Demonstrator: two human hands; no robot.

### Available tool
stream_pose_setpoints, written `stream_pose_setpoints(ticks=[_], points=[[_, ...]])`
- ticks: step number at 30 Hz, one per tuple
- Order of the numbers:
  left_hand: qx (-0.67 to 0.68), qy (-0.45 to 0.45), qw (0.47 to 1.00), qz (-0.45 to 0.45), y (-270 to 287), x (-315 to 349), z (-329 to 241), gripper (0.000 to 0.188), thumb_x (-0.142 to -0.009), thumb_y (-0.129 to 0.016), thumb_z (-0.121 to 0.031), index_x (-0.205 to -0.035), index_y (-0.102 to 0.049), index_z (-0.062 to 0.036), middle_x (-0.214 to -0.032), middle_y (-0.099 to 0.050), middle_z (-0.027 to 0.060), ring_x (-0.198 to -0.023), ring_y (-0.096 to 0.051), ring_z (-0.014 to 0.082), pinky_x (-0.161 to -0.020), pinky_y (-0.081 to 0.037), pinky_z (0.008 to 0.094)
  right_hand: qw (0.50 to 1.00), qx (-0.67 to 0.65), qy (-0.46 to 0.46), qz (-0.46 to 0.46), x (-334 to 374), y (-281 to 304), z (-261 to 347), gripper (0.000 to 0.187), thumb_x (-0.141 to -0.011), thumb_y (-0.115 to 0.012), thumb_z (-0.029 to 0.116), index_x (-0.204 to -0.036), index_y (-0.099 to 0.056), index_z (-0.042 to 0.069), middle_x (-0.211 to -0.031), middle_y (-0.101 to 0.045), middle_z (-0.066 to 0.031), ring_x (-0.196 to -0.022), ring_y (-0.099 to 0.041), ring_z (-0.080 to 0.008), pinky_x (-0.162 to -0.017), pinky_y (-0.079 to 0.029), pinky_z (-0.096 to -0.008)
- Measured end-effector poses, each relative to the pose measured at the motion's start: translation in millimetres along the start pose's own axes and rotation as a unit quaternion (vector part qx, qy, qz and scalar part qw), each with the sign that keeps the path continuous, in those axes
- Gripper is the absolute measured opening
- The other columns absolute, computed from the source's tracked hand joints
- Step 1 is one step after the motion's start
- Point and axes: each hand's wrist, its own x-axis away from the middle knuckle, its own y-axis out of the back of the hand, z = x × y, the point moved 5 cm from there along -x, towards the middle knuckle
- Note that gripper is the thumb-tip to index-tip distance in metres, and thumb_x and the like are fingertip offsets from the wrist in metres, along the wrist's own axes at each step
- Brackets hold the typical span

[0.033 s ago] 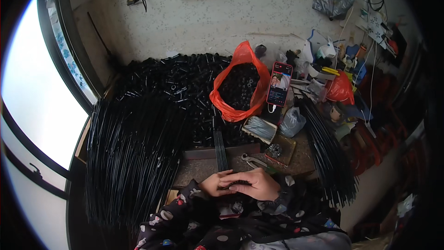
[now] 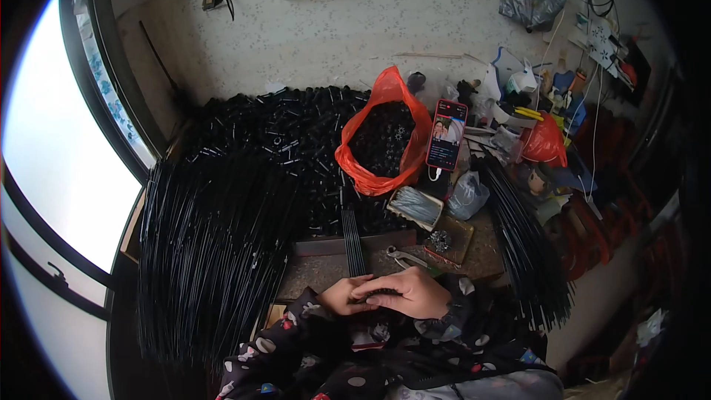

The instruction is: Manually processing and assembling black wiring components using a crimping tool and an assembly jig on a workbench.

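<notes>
A narrow bundle of thin black rods (image 2: 353, 243) points away from me over the front of the workbench. At its near end my left hand (image 2: 342, 296) is closed round it, fingers bent. My right hand (image 2: 413, 293) lies against the left from the other side, its fingers and thumb curled over a dark piece at the same end. The fingers hide most of that piece. Just beyond my right hand, a pair of metal pincers (image 2: 406, 256) lies on the bench, beside a small square tray (image 2: 461, 244) bearing a clump of shiny metal parts (image 2: 441, 240).
A thick sheaf of black rods (image 2: 211, 259) hangs over the left edge, another (image 2: 522, 244) over the right. Black tubular parts (image 2: 259, 126) are heaped behind. An orange plastic bag (image 2: 348, 159), a box of pale thin strips (image 2: 416, 207) and a propped phone (image 2: 446, 137) stand beyond my hands.
My right hand has shifted very slightly, and its fingers lie a little differently over the left. Everything else looks the same.
</notes>
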Motion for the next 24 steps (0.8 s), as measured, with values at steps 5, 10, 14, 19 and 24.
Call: stream_pose_setpoints(ticks=[5,10,14,19,24], points=[[0.063,-0.060,0.995,-0.057,29.8,-12.1,-65.1,0.023,-0.077,-0.066,-0.005,-0.098,-0.063,0.0022,-0.090,-0.066,0.0124,-0.087,-0.063,0.0265,-0.081,-0.048,0.0326,0.976,0.161,0.137,0.059,-15.7,-0.4,10.6,0.048,-0.081,-0.065,0.019,-0.124,-0.050,0.006,-0.134,-0.041,-0.0149,-0.131,-0.028,-0.0299,-0.101,-0.034,-0.0389],[0.109,-0.050,0.992,-0.023,47.4,-24.6,-99.9,0.023,-0.080,-0.065,-0.009,-0.098,-0.064,0.0048,-0.094,-0.066,0.0147,-0.091,-0.064,0.0255,-0.084,-0.049,0.0338,0.992,-0.089,-0.060,-0.070,-50.7,65.1,-62.7,0.043,-0.082,-0.064,0.032,-0.113,-0.057,0.003,-0.128,-0.046,-0.0154,-0.117,-0.046,-0.0222,-0.091,-0.040,-0.0338],[0.104,-0.032,0.994,-0.009,37.0,-21.7,-88.5,0.021,-0.081,-0.064,-0.008,-0.097,-0.064,0.0045,-0.092,-0.067,0.0143,-0.093,-0.063,0.0259,-0.085,-0.048,0.0332,0.836,0.463,-0.193,-0.222,-33.0,149.4,-172.9,0.015,-0.073,-0.067,0.015,-0.082,-0.067,0.003,-0.091,-0.056,-0.0090,-0.090,-0.055,-0.0258,-0.074,-0.046,-0.0349],[0.126,-0.040,0.989,-0.062,49.1,-25.9,-97.3,0.023,-0.079,-0.065,-0.007,-0.100,-0.064,0.0031,-0.092,-0.066,0.0152,-0.092,-0.064,0.0258,-0.086,-0.048,0.0359,0.835,0.507,-0.021,-0.214,-18.4,147.4,-195.3,0.008,-0.071,-0.065,0.011,-0.067,-0.060,0.006,-0.079,-0.048,-0.0062,-0.082,-0.051,-0.0241,-0.068,-0.045,-0.0366],[0.105,-0.058,0.990,-0.077,54.7,-25.8,-92.4,0.024,-0.079,-0.065,-0.007,-0.101,-0.064,0.0032,-0.092,-0.066,0.0158,-0.090,-0.064,0.0248,-0.085,-0.048,0.0351,0.818,0.529,-0.017,-0.226,-28.5,147.5,-184.4,0.007,-0.069,-0.066,0.012,-0.069,-0.062,0.006,-0.078,-0.052,-0.0059,-0.083,-0.050,-0.0245,-0.072,-0.044,-0.0350]])
